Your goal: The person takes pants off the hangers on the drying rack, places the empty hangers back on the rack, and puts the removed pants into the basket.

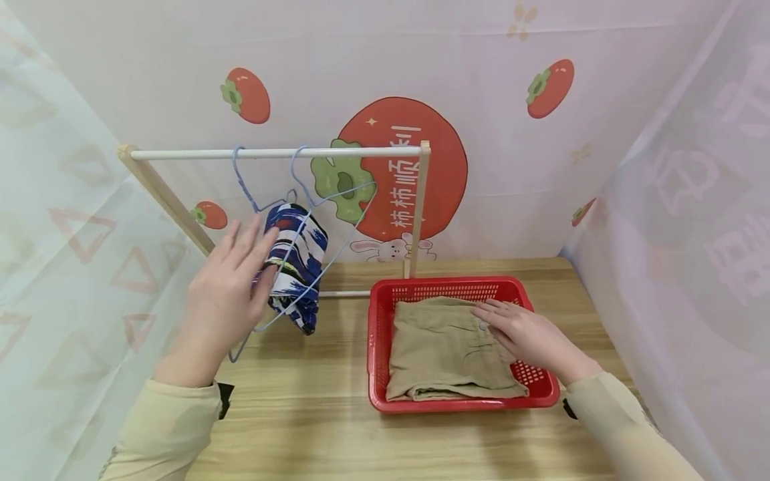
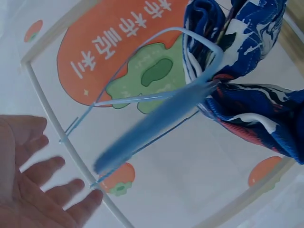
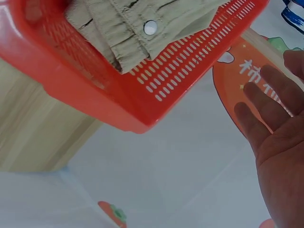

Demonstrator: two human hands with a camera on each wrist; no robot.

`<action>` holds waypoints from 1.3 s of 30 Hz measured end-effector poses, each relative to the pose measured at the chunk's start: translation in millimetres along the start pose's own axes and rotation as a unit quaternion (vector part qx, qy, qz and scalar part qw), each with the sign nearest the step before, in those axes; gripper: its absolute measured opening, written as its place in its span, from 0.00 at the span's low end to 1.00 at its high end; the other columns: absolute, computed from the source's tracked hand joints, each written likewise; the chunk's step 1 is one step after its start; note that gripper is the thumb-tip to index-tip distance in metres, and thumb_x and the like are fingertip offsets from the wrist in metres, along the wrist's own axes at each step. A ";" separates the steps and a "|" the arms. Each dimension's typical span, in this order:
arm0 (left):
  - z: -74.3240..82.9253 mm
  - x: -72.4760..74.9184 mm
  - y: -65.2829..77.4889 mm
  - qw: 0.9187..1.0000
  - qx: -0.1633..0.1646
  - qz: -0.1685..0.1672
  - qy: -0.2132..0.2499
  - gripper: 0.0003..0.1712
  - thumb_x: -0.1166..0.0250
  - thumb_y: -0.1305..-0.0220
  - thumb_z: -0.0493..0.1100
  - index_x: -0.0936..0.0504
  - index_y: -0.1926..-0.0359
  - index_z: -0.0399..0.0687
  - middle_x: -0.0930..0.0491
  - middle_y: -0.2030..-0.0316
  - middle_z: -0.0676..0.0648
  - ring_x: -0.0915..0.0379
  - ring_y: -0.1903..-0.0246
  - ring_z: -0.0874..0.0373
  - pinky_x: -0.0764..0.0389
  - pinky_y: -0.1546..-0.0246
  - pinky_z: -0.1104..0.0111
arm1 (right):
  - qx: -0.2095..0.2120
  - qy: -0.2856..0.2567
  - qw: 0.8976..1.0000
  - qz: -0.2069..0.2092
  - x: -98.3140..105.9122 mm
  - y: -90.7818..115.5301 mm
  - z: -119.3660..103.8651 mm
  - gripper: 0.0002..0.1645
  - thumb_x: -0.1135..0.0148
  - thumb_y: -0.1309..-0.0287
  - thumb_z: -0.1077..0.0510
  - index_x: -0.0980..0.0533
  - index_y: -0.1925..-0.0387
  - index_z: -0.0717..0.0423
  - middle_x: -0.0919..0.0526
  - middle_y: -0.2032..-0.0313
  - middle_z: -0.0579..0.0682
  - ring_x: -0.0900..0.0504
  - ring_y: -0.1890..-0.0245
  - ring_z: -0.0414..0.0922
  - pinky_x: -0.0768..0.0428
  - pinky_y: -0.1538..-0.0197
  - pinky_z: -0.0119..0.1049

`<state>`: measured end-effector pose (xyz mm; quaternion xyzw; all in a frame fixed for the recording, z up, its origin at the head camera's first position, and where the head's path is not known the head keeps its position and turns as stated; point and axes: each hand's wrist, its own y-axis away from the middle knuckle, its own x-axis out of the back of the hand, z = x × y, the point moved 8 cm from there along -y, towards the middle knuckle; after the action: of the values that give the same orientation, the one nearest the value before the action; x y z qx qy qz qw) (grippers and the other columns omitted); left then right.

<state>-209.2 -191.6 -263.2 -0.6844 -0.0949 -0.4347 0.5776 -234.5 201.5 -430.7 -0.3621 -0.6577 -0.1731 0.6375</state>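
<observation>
A khaki folded garment (image 1: 445, 354) with a white button lies in a red plastic basket (image 1: 377, 361). Over the basket's right side is my right hand (image 1: 520, 331), fingers extended and gripping nothing; the right wrist view shows this hand (image 3: 280, 137) apart from the basket. My left hand (image 1: 225, 287) is raised by the hangers, fingers spread and holding nothing. Close to it hangs a blue, white and black patterned garment (image 1: 303, 240), bunched up. Two thin blue hangers hook over a white rod: a left hanger (image 1: 243, 187) and a right hanger (image 1: 355, 230), whose wire crosses in front of the patterned garment.
The rod (image 1: 180, 155) belongs to a rack with wooden posts (image 1: 419, 207), standing behind and left of the basket on a wood-grain table (image 1: 337, 427). Pale printed sheets (image 1: 493, 40) with persimmon pictures enclose the back and both sides.
</observation>
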 end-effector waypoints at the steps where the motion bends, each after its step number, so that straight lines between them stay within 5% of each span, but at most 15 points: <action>1: -4.5 -0.1 1.0 1.000 0.019 0.000 0.004 0.34 0.33 0.36 0.34 0.27 0.29 0.42 0.34 0.27 0.38 0.40 0.28 0.33 0.31 0.36 0.38 | -0.003 -0.001 1.000 -0.001 0.6 -1.3 -0.1 0.33 0.30 0.39 0.63 0.26 0.32 0.55 0.20 0.37 0.59 0.19 0.38 0.57 0.21 0.39 0.56; 6: -23.6 -5.5 8.1 0.992 0.117 -0.033 0.025 0.37 0.34 0.32 0.36 0.36 0.24 0.40 0.46 0.22 0.37 0.39 0.30 0.29 0.29 0.40 0.35 | -0.014 -0.013 1.000 -0.005 2.2 -6.9 -0.2 0.33 0.32 0.36 0.62 0.27 0.30 0.54 0.21 0.36 0.59 0.21 0.37 0.57 0.22 0.38 0.56; 10: -31.3 -13.6 15.2 0.982 0.170 -0.067 0.042 0.39 0.37 0.28 0.39 0.41 0.22 0.43 0.40 0.25 0.35 0.30 0.39 0.25 0.26 0.49 0.32 | -0.018 -0.020 1.000 -0.004 3.7 -11.6 -1.7 0.33 0.32 0.35 0.61 0.28 0.29 0.52 0.22 0.35 0.58 0.22 0.36 0.56 0.22 0.38 0.55; 15: -31.9 -19.5 21.1 0.981 0.175 -0.055 0.056 0.37 0.38 0.30 0.36 0.38 0.23 0.41 0.19 0.46 0.27 0.18 0.57 0.28 0.21 0.57 0.35 | -0.021 -0.030 0.999 -0.007 4.4 -20.0 -4.8 0.33 0.32 0.35 0.61 0.28 0.29 0.52 0.22 0.35 0.57 0.22 0.35 0.55 0.21 0.39 0.54; 21: -31.5 -25.1 23.5 0.976 0.192 -0.037 0.096 0.36 0.37 0.32 0.31 0.35 0.25 0.40 0.18 0.50 0.26 0.15 0.62 0.33 0.15 0.63 0.43 | -0.023 -0.039 0.999 -0.002 4.7 -27.7 -7.9 0.31 0.34 0.33 0.61 0.27 0.30 0.50 0.21 0.35 0.57 0.21 0.36 0.53 0.20 0.39 0.53; 23: -32.8 -27.2 24.6 0.970 0.209 -0.038 0.115 0.35 0.37 0.31 0.31 0.35 0.25 0.40 0.17 0.52 0.26 0.15 0.68 0.36 0.14 0.71 0.54 | -0.020 -0.041 0.999 0.002 5.5 -30.8 -9.5 0.31 0.34 0.33 0.61 0.27 0.30 0.51 0.21 0.35 0.57 0.21 0.36 0.53 0.20 0.40 0.52; 25: -34.2 -30.4 27.0 0.960 0.232 -0.046 0.150 0.34 0.40 0.28 0.31 0.36 0.24 0.41 0.19 0.47 0.27 0.14 0.69 0.37 0.16 0.73 0.68 | -0.017 -0.043 0.999 0.005 6.2 -34.5 -10.9 0.31 0.34 0.33 0.61 0.27 0.30 0.51 0.21 0.35 0.56 0.21 0.36 0.52 0.19 0.41 0.51; 28: -36.6 -37.4 31.4 0.933 0.277 -0.068 0.220 0.34 0.45 0.24 0.32 0.41 0.22 0.43 0.30 0.32 0.30 0.12 0.64 0.40 0.22 0.74 0.84 | -0.016 -0.049 0.999 0.010 7.5 -40.4 -12.9 0.31 0.33 0.34 0.61 0.26 0.31 0.51 0.21 0.35 0.56 0.21 0.36 0.52 0.18 0.42 0.51; 31: -39.5 -44.6 35.1 0.900 0.318 -0.080 0.286 0.35 0.48 0.22 0.33 0.47 0.19 0.45 0.42 0.25 0.36 0.12 0.57 0.47 0.18 0.65 0.81 | -0.017 -0.051 0.998 0.011 7.3 -45.8 -15.1 0.31 0.33 0.34 0.62 0.26 0.30 0.51 0.21 0.35 0.56 0.21 0.36 0.53 0.17 0.44 0.50; 35: -44.5 -52.5 41.5 0.863 0.365 -0.084 0.339 0.38 0.49 0.21 0.36 0.53 0.18 0.50 0.33 0.28 0.38 0.11 0.66 0.59 0.14 0.65 0.72 | -0.018 -0.056 0.998 0.008 6.1 -53.1 -19.7 0.32 0.34 0.34 0.63 0.27 0.30 0.50 0.22 0.35 0.57 0.21 0.36 0.53 0.15 0.48 0.50; 39: -48.0 -57.7 49.8 0.851 0.395 -0.103 0.330 0.36 0.49 0.19 0.45 0.53 0.18 0.52 0.19 0.39 0.39 0.12 0.72 0.60 0.13 0.69 0.70 | -0.012 -0.063 0.998 0.007 6.4 -62.7 -27.3 0.32 0.34 0.34 0.63 0.27 0.30 0.52 0.22 0.35 0.57 0.20 0.37 0.53 0.16 0.46 0.50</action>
<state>-235.9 -227.6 -341.3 -0.2017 -0.1325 -0.6179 0.7483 -258.3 141.8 -406.4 -0.3848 -0.6916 -0.1534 0.5917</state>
